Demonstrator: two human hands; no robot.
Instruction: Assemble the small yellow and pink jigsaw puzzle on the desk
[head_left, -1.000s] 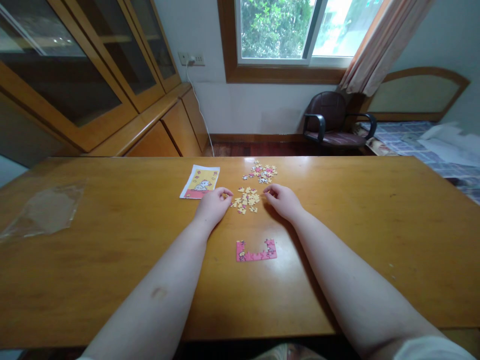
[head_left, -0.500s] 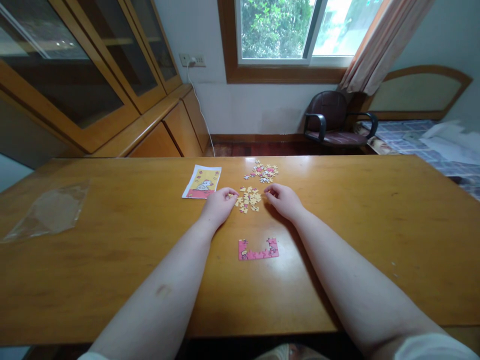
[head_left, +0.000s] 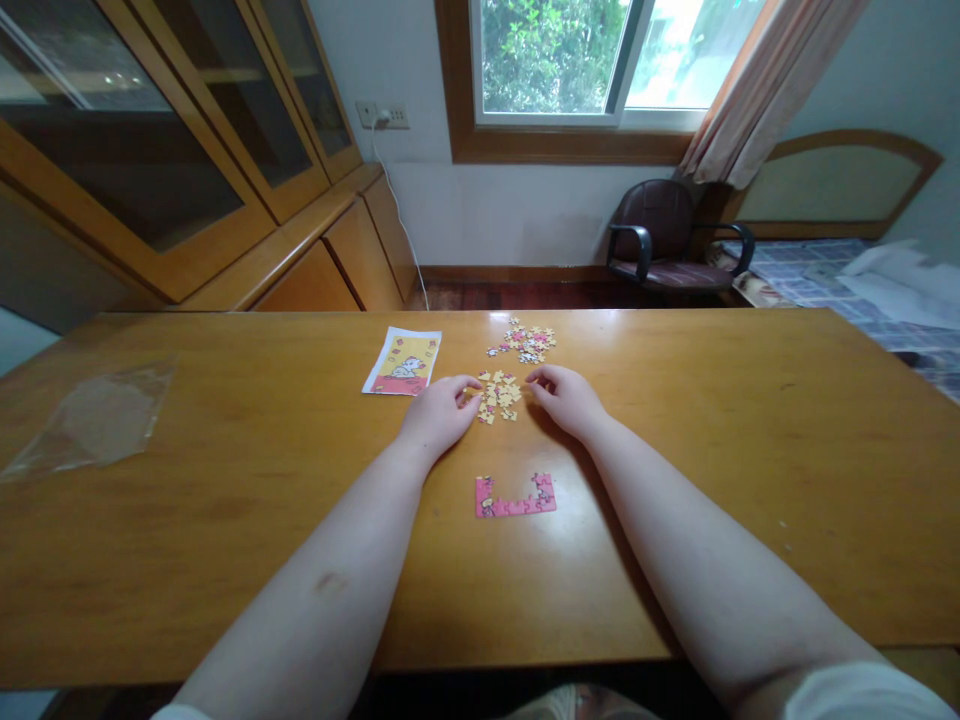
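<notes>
The wooden tabletop (head_left: 225,420) bears a clear plastic bag (head_left: 105,415) lying flat at left, contents indistinct. The left hand (head_left: 442,408), thumb and index finger slightly apart, and the right hand (head_left: 566,400), whose grip I cannot tell, flank the yellow jigsaw pile (head_left: 499,393). The printed picture sheet (head_left: 409,350) lies beyond the left wrist. Between the forearms, the pink U-shaped puzzle section (head_left: 517,508) runs lengthwise left to right, opening away from the person. Loose mixed pieces (head_left: 531,342) lie farthest.

Yellow puzzle pile (head_left: 501,394): left hand (head_left: 441,410) at left edge, right hand (head_left: 570,402) just right. Pink partial frame (head_left: 517,508) on near side.
</notes>
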